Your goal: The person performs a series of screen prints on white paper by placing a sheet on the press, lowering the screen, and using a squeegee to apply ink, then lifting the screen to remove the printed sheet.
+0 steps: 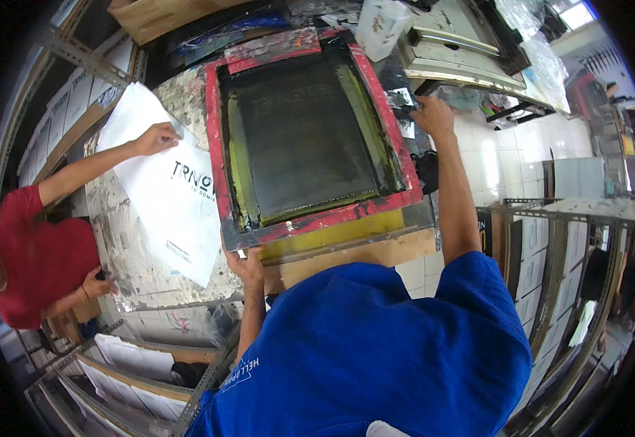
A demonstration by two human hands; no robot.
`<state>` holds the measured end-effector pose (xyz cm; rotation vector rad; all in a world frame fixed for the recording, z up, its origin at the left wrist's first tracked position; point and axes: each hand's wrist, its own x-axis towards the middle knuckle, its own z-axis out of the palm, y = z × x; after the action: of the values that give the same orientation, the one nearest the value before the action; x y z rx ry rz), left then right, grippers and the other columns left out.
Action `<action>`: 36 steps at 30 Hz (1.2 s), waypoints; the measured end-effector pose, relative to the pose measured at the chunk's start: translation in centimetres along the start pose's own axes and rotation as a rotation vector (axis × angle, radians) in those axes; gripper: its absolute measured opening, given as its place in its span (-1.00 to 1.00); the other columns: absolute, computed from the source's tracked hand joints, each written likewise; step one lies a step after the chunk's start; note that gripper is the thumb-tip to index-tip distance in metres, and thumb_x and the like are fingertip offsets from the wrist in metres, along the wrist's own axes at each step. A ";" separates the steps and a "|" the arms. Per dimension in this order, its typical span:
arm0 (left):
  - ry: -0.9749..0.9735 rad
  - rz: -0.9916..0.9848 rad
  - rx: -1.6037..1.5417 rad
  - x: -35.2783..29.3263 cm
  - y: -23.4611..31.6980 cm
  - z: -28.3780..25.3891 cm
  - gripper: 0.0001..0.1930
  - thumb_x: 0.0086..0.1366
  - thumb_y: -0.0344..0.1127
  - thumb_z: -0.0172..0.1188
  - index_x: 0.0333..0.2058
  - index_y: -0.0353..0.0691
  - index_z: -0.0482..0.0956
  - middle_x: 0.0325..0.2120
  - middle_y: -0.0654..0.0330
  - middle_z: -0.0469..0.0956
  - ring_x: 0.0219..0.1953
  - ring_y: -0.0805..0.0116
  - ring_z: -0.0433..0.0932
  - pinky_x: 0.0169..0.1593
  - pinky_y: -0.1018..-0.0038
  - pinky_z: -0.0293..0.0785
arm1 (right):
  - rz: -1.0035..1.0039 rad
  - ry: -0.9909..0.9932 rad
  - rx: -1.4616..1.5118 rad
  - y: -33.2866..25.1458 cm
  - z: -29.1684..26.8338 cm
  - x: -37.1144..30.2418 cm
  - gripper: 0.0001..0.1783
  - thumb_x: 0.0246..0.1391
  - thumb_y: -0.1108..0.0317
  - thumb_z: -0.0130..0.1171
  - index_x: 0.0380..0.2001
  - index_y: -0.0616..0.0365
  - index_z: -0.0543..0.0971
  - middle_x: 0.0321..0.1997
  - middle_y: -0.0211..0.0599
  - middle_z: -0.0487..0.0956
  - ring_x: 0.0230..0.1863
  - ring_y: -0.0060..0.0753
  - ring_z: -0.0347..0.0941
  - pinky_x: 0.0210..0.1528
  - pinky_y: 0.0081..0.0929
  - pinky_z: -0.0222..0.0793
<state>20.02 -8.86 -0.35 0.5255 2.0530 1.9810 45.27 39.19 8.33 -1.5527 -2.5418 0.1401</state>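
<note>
A screen printing frame (410, 171) with red, paint-stained edges and a dark mesh lies before me on the work table. My left hand (244, 266) grips its near left corner, the fingers curled at the underside. Beyond the frame's right side, my right hand (434, 118) is closed at a dark part by the table edge; what it holds is hidden. To the left, a co-worker's hand (159, 138) pinches a white printed sheet (159, 189) with dark lettering. That sheet hangs partly beside the frame, its right edge reaching the frame's left side.
The co-worker in a red shirt (41, 255) stands at the left, other hand (99, 282) at the stained tabletop (113, 218). A white plastic container (381, 28) stands behind the frame. Metal racks with white sheets (139, 360) flank me; another rack (536, 247) stands at right.
</note>
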 end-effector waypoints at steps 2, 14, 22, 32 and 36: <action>0.017 -0.019 -0.035 -0.4 -1.3 -0.1 -0.34 0.00 -0.66 0.18 0.17 -0.35 0.38 -0.03 0.15 0.50 0.00 0.31 0.48 0.10 0.39 0.42 | 0.025 -0.063 -0.049 0.1 2.1 1.0 -0.65 -0.02 0.30 0.25 -0.11 -0.06 0.74 -0.16 0.01 0.70 -0.06 0.08 0.64 0.01 -0.03 0.54; -0.056 0.013 0.004 -0.6 -1.1 0.8 -0.09 -0.01 -0.58 0.28 0.37 -0.41 0.13 0.14 0.08 0.36 0.14 0.25 0.40 0.24 0.34 0.40 | -0.025 -0.095 0.670 -5.0 -3.7 -4.1 -0.68 -0.05 0.43 0.39 -0.14 0.14 0.74 -0.27 -0.08 0.73 -0.31 -0.25 0.66 -0.15 -0.35 0.54; -0.102 -0.001 0.015 -0.3 -1.9 0.6 -0.10 -0.01 -0.59 0.23 0.37 -0.37 0.10 0.11 0.08 0.40 0.11 0.26 0.44 0.23 0.37 0.39 | -0.341 -0.172 0.301 -14.1 -0.9 -12.0 -0.69 -0.04 0.36 0.39 -0.16 0.12 0.73 -0.24 0.03 0.67 -0.22 0.01 0.65 -0.13 -0.18 0.56; -0.057 0.122 0.199 0.3 -2.2 0.6 -0.04 -0.08 -0.21 0.53 0.29 -0.38 0.28 -0.05 -0.04 0.43 0.02 -0.04 0.41 0.19 0.16 0.30 | -0.536 -0.137 0.417 -27.3 5.7 -15.4 -0.73 -0.08 0.26 0.40 -0.27 0.10 0.76 -0.26 0.00 0.63 -0.10 0.07 0.59 -0.04 -0.09 0.54; -0.057 0.132 0.215 0.1 -2.5 0.3 -0.02 -0.10 -0.17 0.55 0.30 -0.38 0.28 -0.05 -0.06 0.44 0.01 -0.05 0.42 0.18 0.15 0.30 | -0.362 -0.082 0.284 -23.2 4.2 -15.2 -0.76 -0.10 0.26 0.39 -0.30 0.05 0.77 -0.19 0.00 0.65 -0.09 0.11 0.59 -0.01 -0.02 0.53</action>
<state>19.81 -8.55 -2.83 0.7701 2.2627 1.7994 30.98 15.12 6.62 -0.9897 -2.6705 0.5015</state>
